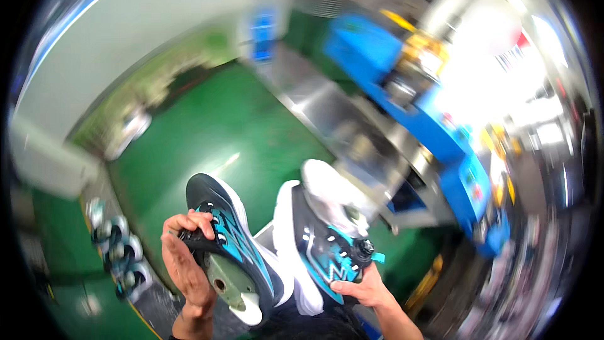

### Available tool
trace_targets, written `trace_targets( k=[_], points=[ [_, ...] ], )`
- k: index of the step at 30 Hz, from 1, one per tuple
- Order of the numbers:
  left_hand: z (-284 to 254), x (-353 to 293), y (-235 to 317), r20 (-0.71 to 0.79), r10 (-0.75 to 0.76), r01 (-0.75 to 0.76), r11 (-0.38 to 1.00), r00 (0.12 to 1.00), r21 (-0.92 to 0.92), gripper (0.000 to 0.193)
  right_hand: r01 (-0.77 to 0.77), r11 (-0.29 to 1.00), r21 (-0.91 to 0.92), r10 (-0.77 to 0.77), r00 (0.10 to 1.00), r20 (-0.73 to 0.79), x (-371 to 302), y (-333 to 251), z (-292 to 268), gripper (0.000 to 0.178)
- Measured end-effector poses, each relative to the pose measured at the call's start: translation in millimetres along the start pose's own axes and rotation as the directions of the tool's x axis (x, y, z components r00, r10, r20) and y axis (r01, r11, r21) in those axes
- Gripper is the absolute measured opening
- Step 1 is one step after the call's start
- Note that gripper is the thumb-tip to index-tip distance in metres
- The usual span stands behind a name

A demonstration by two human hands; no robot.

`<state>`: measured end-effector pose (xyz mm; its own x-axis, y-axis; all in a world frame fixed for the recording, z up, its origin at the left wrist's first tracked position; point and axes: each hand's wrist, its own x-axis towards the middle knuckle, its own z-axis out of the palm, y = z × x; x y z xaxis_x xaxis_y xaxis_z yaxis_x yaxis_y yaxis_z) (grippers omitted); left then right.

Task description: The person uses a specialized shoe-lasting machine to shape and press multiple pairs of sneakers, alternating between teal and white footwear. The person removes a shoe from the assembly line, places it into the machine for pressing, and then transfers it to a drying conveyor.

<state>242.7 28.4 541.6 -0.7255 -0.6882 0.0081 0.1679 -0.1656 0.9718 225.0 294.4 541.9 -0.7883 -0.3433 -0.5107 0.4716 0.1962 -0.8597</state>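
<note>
A black and teal sneaker (236, 239) with a white sole tilts in front of me. My left hand (189, 255) is closed on its tongue and collar. Out of its opening shows a green shoe last (231, 284) with a white piece at the heel end. To the right, my right hand (368, 286) grips a second black and teal sneaker (318, 245) near its collar, thumb on the side. Its white sole faces the first sneaker. Against its far side lies a white, shoe-shaped thing (333, 192), blurred; what bears it is hidden.
A metal bench or conveyor (321, 104) runs beyond the sneakers. Blue machinery (412, 113) stands at the right. Several shoes (119, 249) line a low ledge at the left. Green floor (214, 126) lies ahead, beside a pale panel (145, 38). Much of the surroundings is motion-blurred.
</note>
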Motion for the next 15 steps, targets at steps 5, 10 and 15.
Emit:
trace_targets(
  k=[5, 10, 15],
  points=[
    [118.8, 4.0, 0.7, 0.705, 0.001, 0.187, 0.964, 0.71, -0.189, 0.057, 0.126, 0.99, -0.063, -0.14, 0.897, -0.419, -80.9, -33.7, -31.0, 0.054],
    [191.8, 55.8, -23.5, 0.865, 0.497, 0.677, 0.613, 0.071, -0.408, 0.051, 0.174, 0.948, -0.266, -0.318, 0.526, -0.789, -112.0, -41.9, 17.7, 0.061],
    [223.3, -34.9, 16.5, 0.84, 0.201, 0.605, 0.776, -0.504, 0.177, 0.024, 0.177, 0.944, 0.278, 0.279, 0.019, -0.96, -237.5, 13.2, 123.3, 0.062]
  ],
)
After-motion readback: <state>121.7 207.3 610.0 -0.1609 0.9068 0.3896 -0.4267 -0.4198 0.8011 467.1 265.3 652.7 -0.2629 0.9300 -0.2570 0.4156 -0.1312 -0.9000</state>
